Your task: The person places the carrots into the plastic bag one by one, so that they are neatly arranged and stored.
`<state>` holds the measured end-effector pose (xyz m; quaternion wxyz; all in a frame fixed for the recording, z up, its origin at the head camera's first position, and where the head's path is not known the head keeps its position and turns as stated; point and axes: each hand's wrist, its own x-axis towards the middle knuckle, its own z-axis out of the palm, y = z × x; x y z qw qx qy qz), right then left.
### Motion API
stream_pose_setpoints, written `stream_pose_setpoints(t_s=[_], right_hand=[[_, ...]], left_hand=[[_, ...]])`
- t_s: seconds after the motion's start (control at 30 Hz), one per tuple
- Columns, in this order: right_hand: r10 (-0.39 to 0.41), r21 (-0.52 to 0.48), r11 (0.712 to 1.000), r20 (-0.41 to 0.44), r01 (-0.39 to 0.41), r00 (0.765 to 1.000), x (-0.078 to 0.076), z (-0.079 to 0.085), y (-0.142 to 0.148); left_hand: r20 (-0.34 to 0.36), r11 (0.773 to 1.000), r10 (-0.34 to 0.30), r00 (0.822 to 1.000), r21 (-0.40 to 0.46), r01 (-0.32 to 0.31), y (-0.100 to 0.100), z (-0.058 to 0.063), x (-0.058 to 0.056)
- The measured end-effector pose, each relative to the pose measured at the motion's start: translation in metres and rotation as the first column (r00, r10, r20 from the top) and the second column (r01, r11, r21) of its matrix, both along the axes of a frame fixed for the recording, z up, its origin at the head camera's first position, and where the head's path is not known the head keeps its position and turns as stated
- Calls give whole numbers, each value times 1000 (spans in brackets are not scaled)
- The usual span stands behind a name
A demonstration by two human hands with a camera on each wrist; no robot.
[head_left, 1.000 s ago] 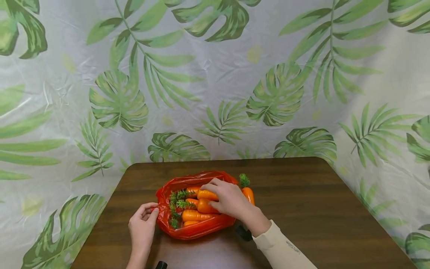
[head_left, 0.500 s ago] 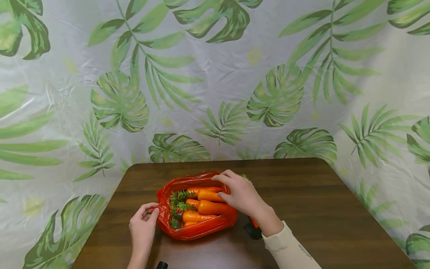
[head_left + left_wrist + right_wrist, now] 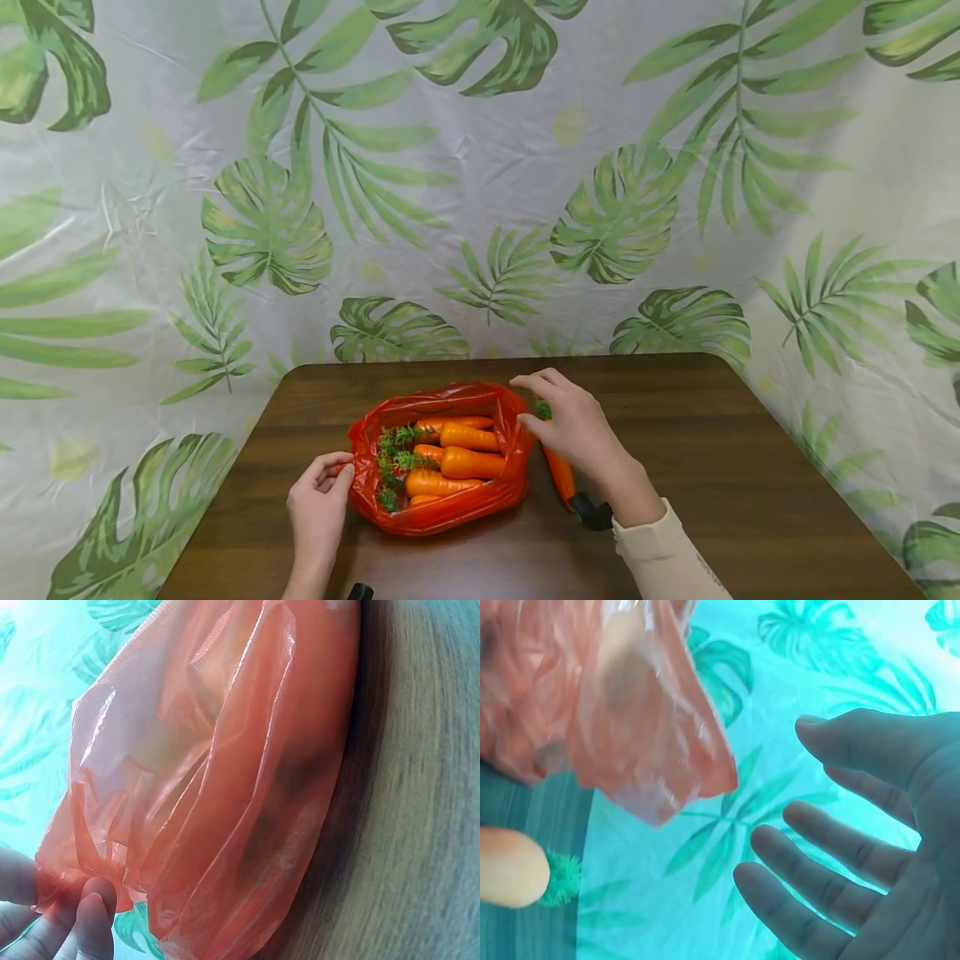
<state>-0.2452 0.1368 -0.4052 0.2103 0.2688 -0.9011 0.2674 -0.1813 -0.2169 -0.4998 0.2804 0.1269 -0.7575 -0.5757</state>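
Note:
A red plastic bag (image 3: 431,523) lies spread with its mouth up, several orange carrots (image 3: 471,463) with green tops inside it. My left hand (image 3: 318,496) pinches the gathered left edge of the bag; the left wrist view shows thumb and fingers on the crinkled plastic (image 3: 225,750). Past the bag's right side, my right hand (image 3: 577,425) hovers with fingers spread and nothing in them. Partly hidden beneath it, a single carrot (image 3: 558,477) lies on the table, its green top pointing away. In the right wrist view that carrot (image 3: 510,866) appears at lower left, apart from the fingers.
Everything sits on a dark brown wooden table (image 3: 675,467) with rounded far corners. Behind it hangs a pale sheet (image 3: 502,167) printed with green leaves. Black wrist mounts show at the right wrist (image 3: 591,510) and by the left forearm (image 3: 361,592).
My right hand has moved from over the carrots in the bag out to the right, above the lone carrot. The left hand keeps its pinch on the bag's edge.

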Motion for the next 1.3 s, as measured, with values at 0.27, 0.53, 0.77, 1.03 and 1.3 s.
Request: stream_pose_setpoints(t_s=[0.27, 0.53, 0.77, 1.03, 1.3], right_hand=[[-70, -23, 997, 73, 71, 995, -5, -10, 16], [-121, -6, 992, 176, 124, 977, -13, -28, 29], [-173, 41, 985, 258, 168, 950, -21, -46, 37], [-215, 59, 976, 332, 207, 919, -30, -66, 43], [-220, 70, 975, 385, 209, 896, -37, -82, 43]], left_hand=[[11, 1000, 4, 1000, 4, -4, 0, 1, 1], [19, 1000, 8, 1000, -4, -7, 1, 1, 2], [18, 1000, 0, 1000, 15, 0, 1, 1, 1], [14, 1000, 1, 1000, 0, -1, 1, 1, 1], [19, 1000, 5, 1000, 7, -5, 1, 1, 1]])
